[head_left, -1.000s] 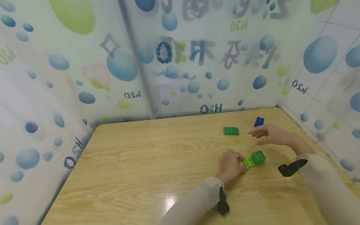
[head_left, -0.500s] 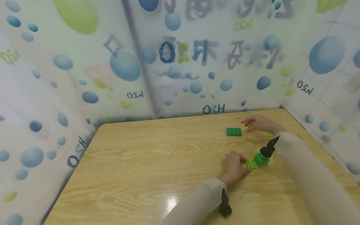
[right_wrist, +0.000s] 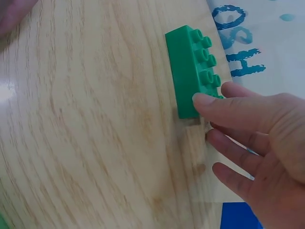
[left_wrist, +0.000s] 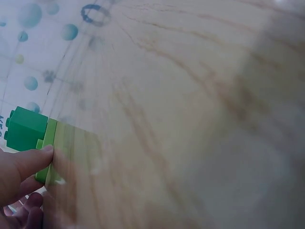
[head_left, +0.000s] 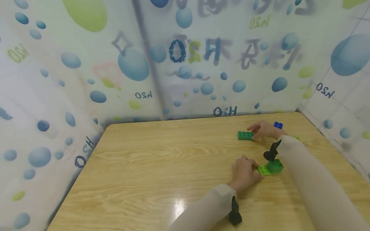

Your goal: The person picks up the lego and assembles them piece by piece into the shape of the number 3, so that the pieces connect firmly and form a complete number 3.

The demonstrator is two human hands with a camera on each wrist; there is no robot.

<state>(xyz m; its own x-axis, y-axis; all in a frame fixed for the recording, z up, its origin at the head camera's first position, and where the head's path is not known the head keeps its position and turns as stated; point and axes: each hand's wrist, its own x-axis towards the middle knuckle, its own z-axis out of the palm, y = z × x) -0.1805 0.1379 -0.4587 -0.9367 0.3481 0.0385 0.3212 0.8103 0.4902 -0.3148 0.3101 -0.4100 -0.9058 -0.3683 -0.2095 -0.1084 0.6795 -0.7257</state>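
Note:
My left hand (head_left: 244, 173) pinches the near end of a light green building plate (head_left: 264, 170) between thumb and fingers. A green square brick (head_left: 275, 166) stands on the plate's far end; both also show in the left wrist view, the plate (left_wrist: 47, 148) edge-on under the brick (left_wrist: 27, 128). At the back, my right hand (head_left: 263, 129) reaches over the right end of a longer green brick (head_left: 245, 135). In the right wrist view the thumb overlaps this studded brick's (right_wrist: 183, 71) end, with the index finger past its far side. Firm contact cannot be made out.
A blue brick (head_left: 278, 125) lies behind the right hand. Another light green piece (head_left: 297, 139) is mostly hidden by the right sleeve (head_left: 303, 163). The wooden table (head_left: 162, 160) meets patterned curtains at the back and sides.
My right hand has moved left from near the blue brick to the long green brick's end. The left hand keeps its pinch on the light green plate. The head view has shifted slightly.

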